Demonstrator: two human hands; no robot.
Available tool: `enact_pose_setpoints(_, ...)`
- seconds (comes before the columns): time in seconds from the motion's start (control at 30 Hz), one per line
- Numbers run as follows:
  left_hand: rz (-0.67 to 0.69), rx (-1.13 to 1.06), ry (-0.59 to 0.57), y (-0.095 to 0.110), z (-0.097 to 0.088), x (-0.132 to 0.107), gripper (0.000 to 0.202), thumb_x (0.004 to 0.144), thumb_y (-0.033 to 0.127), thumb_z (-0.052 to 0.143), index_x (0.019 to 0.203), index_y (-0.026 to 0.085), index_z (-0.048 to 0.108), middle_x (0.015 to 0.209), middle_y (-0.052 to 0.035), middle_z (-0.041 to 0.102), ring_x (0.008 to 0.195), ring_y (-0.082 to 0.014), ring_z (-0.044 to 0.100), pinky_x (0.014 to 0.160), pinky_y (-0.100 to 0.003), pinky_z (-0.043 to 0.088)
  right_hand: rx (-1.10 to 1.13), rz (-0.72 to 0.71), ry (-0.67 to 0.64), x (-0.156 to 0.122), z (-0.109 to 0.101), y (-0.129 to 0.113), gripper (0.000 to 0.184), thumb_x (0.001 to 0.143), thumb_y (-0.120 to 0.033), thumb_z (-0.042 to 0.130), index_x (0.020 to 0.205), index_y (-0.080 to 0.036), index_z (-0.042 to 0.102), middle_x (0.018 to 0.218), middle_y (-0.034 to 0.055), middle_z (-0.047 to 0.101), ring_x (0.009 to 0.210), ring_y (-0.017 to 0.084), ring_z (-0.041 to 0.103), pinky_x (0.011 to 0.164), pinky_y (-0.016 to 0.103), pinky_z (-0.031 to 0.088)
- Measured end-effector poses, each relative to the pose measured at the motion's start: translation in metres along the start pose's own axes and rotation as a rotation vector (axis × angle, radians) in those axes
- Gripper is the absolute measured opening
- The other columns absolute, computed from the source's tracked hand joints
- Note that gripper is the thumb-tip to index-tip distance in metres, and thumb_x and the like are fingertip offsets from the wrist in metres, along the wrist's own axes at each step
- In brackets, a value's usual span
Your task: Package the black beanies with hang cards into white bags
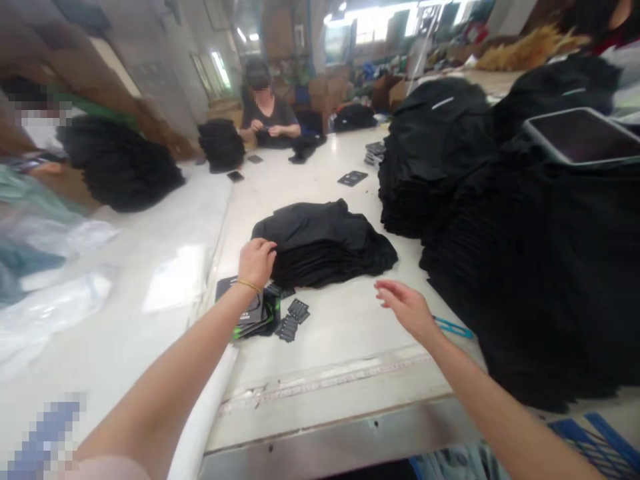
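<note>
A low stack of folded black garments [325,243] lies in the middle of the table. At its left end is my left hand [257,261], fingers loosely bent and at the cloth's edge, gripping nothing that I can see. My right hand [404,305] is held over the table off the stack's right front corner, open, its fingers stretched toward the left. Below my left wrist sits a pile of black cards with green edges [263,317]. Small black tags [293,320] lie beside that pile. Near my right wrist is a blue plastic tool [453,327], partly hidden by the wrist.
Tall piles of black garments [435,153] crowd the right side, with a phone [585,137] on top. More black stacks [120,163] stand at the left. A co-worker [270,110] sits at the far end, handling dark cloth. Clear plastic bags [55,287] lie at left.
</note>
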State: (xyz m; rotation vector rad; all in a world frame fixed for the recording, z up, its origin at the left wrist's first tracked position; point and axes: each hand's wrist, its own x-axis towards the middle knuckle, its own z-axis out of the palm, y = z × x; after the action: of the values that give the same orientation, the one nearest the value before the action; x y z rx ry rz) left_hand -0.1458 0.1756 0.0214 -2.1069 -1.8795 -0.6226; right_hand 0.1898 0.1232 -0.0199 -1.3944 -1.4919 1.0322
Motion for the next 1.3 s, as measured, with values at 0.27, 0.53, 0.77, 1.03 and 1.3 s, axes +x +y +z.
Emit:
enact_pose_setpoints(0.27,0.032,-0.126,-0.112,-0.041,0.002,-0.002,0.024,0.084,0.028,0.047,0.105,0.018,0.056,0.101,-0.0062,0.063,0.093,-0.0197,0.057,0.084,-0.033,0.045,-0.620,-0.442,0.176,0.130,0.036,0.004,0.029,0.076,-0.020,0.052,0.100,-0.017,0.067,0.125,0.0153,0.052,0.111,0.033,0.049,0.090,0.051,0.041)
enact_pose_setpoints(0.53,0.035,-0.244,0.149,-0.019,-0.031,-0.008,0.023,0.089,0.028,0.039,0.098,0.019,0.059,0.098,-0.0049,0.060,0.094,-0.0164,0.054,0.087,-0.029,0.043,-0.582,-0.551,0.197,0.108,-0.011,0.012,0.025,0.080,-0.025,0.047,0.091,-0.019,0.068,0.112,0.0108,0.061,0.105,0.025,0.056,0.093,0.044,0.042)
enact_pose_setpoints(0.77,-0.037,-0.151,0.107,-0.004,-0.030,-0.033,0.025,0.088,0.030,0.039,0.100,0.021,0.059,0.088,-0.0045,0.053,0.086,-0.0174,0.052,0.076,-0.028,0.045,-0.673,-0.480,0.149,0.109,0.020,0.002,0.045,0.075,-0.021,0.053,0.120,-0.015,0.053,0.129,0.0153,0.048,0.115,0.028,0.046,0.094,0.043,0.040)
enact_pose_setpoints(1.03,-0.127,-0.188,0.138,-0.029,-0.019,-0.034,0.020,0.076,0.013,0.054,0.096,0.017,0.056,0.089,-0.0049,0.056,0.086,-0.0184,0.054,0.079,-0.032,0.046,-0.619,-0.410,0.223,0.126,0.024,0.003,0.029,0.079,-0.022,0.048,0.100,-0.017,0.066,0.118,0.0125,0.058,0.107,0.026,0.054,0.093,0.041,0.042)
enact_pose_setpoints(1.3,0.048,-0.200,0.324,0.019,-0.076,-0.115,0.012,0.078,0.015,0.055,0.085,0.021,0.061,0.083,-0.0014,0.060,0.083,-0.0153,0.056,0.077,-0.029,0.047,-0.304,-0.524,0.420,-0.019,-0.037,-0.026,0.018,0.078,-0.026,0.051,0.090,-0.022,0.065,0.116,0.0060,0.059,0.106,0.023,0.055,0.098,0.043,0.039)
